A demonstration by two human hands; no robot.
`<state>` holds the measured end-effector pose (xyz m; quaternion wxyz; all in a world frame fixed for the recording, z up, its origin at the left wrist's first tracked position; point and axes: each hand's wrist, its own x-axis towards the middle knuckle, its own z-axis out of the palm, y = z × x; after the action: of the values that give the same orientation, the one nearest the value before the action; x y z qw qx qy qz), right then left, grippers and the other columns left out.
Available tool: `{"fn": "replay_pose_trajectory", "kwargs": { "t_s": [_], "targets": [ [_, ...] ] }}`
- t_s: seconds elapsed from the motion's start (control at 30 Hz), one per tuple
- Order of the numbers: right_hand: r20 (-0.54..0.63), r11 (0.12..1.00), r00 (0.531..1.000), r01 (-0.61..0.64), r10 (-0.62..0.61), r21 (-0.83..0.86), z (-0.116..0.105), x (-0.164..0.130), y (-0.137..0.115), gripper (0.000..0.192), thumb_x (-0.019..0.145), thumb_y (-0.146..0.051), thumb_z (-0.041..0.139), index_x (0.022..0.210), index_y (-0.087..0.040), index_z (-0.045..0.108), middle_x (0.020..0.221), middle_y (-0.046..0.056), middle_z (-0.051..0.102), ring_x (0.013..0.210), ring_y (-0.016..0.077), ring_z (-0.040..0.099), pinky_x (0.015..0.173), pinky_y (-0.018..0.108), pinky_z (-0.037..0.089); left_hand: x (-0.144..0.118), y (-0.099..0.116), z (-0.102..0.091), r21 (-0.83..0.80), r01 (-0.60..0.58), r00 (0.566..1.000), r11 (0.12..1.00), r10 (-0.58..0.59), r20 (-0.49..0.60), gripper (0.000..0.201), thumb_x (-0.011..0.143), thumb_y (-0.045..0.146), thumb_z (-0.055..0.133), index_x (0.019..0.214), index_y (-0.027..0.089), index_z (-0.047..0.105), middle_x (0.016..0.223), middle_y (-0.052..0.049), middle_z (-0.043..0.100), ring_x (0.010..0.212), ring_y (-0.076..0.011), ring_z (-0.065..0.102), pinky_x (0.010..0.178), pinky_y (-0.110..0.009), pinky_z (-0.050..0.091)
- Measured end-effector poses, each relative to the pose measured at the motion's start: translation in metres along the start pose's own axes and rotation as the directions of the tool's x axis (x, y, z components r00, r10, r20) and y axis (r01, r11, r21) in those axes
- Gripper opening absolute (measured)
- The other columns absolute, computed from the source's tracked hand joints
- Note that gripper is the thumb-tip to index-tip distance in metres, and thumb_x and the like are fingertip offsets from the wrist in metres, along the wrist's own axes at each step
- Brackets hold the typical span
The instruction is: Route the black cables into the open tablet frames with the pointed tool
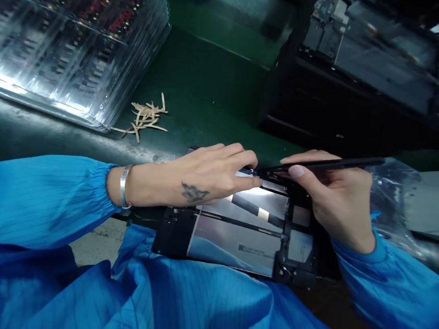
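Observation:
Lying by the table's near edge are phone-like device housings (231, 245), side by side, with black frames and silvery inner plates. My left hand (219, 172) reaches over the far one, with its fingers curled and the thumb and index finger close together at its far right part. Whatever lies between those fingertips is too small and shaded to name. In my right hand (333, 187) is a thin black device housing (342, 164), seen almost edge-on, gripped with the thumb on its near side. Its left end comes close to my left fingertips.
Stacked clear plastic trays (71, 54) with small red and dark parts stand at the upper left. Thin beige strips (147, 117) lie beside them on the green mat (207, 81). A black stack or bin bearing device housings (382, 61) fills the upper right, above clear plastic film (394, 190).

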<state>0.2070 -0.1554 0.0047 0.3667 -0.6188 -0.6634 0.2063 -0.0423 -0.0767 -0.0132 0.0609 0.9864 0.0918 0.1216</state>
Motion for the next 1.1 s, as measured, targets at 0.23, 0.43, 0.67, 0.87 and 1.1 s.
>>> {"fn": "replay_pose_trajectory", "kwargs": {
  "t_s": [0.23, 0.43, 0.67, 0.87, 1.1],
  "targets": [
    [0.038, 1.000, 0.999, 0.018, -0.019, 0.010, -0.0007, 0.0006, -0.0035, 0.011, 0.093, -0.040, 0.074, 0.097, -0.030, 0.080, 0.097, 0.003, 0.078, 0.087, 0.0227, 0.073, 0.070, 0.035, 0.058, 0.0005, 0.0006, -0.0011, 0.008, -0.006, 1.000, 1.000, 0.006, 0.004, 0.039, 0.101, 0.010, 0.043, 0.134, 0.022, 0.059, 0.131, -0.014, 0.058, 0.105, -0.0257, 0.055, 0.076, -0.034, 0.048],
    [0.028, 0.999, 0.999, 0.045, -0.046, 0.009, -0.0008, -0.0001, -0.0024, 0.009, 0.095, -0.035, 0.073, 0.098, -0.029, 0.079, 0.098, 0.002, 0.078, 0.087, 0.0203, 0.072, 0.071, 0.032, 0.057, 0.0001, 0.0015, -0.0026, 0.015, 0.008, 1.000, 1.000, -0.008, 0.020, 0.038, 0.101, 0.012, 0.047, 0.136, 0.022, 0.057, 0.131, -0.013, 0.058, 0.106, -0.0258, 0.056, 0.078, -0.034, 0.049],
    [0.041, 0.998, 0.997, 0.060, -0.060, 0.007, 0.0003, -0.0006, -0.0029, 0.009, 0.094, -0.036, 0.073, 0.097, -0.029, 0.079, 0.097, 0.002, 0.077, 0.088, 0.0217, 0.073, 0.073, 0.034, 0.058, 0.0005, 0.0015, -0.0020, 0.021, 0.001, 1.000, 1.000, -0.001, 0.005, 0.038, 0.105, 0.015, 0.039, 0.137, 0.023, 0.058, 0.130, -0.012, 0.059, 0.106, -0.0241, 0.055, 0.078, -0.032, 0.048],
    [0.026, 0.997, 0.997, 0.070, -0.071, 0.044, 0.0005, -0.0019, -0.0030, 0.008, 0.095, -0.030, 0.073, 0.099, -0.027, 0.080, 0.098, 0.002, 0.078, 0.089, 0.0190, 0.073, 0.073, 0.029, 0.058, -0.0004, 0.0013, -0.0015, 0.016, -0.008, 1.000, 1.000, 0.008, -0.012, 0.037, 0.102, 0.012, 0.045, 0.135, 0.021, 0.059, 0.129, -0.013, 0.058, 0.105, -0.0250, 0.055, 0.077, -0.032, 0.047],
    [-0.018, 0.995, 0.996, 0.088, -0.087, 0.044, 0.0033, -0.0021, 0.0023, 0.008, 0.095, -0.030, 0.074, 0.097, -0.025, 0.080, 0.097, -0.001, 0.078, 0.088, 0.0149, 0.073, 0.075, 0.027, 0.057, 0.0014, 0.0025, -0.0047, 0.026, 0.001, 1.000, 1.000, -0.001, 0.014, 0.042, 0.102, 0.011, 0.040, 0.137, 0.020, 0.060, 0.129, -0.014, 0.060, 0.103, -0.0250, 0.056, 0.075, -0.032, 0.047]
  ]
}}
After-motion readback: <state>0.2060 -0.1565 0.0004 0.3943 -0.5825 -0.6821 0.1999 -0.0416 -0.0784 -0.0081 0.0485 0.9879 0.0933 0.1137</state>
